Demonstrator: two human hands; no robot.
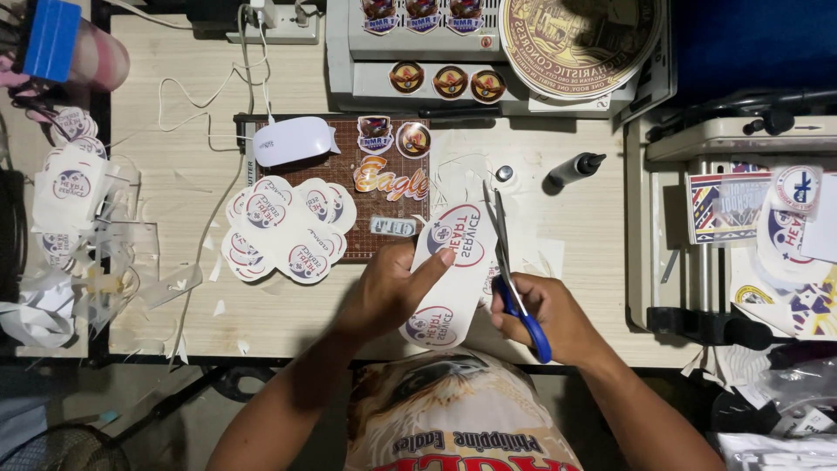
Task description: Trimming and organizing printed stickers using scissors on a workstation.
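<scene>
My left hand grips a white printed sheet bearing round red-and-blue emblems, thumb laid across it. My right hand holds blue-handled scissors, blades pointing away from me along the sheet's right edge. A pile of cut round stickers lies to the left on the wooden table.
A brown cutting mat holds a white mouse-shaped device and several stickers. A black-capped bottle lies near the machine at the back. Paper scraps pile at the left; printed sheets lie right.
</scene>
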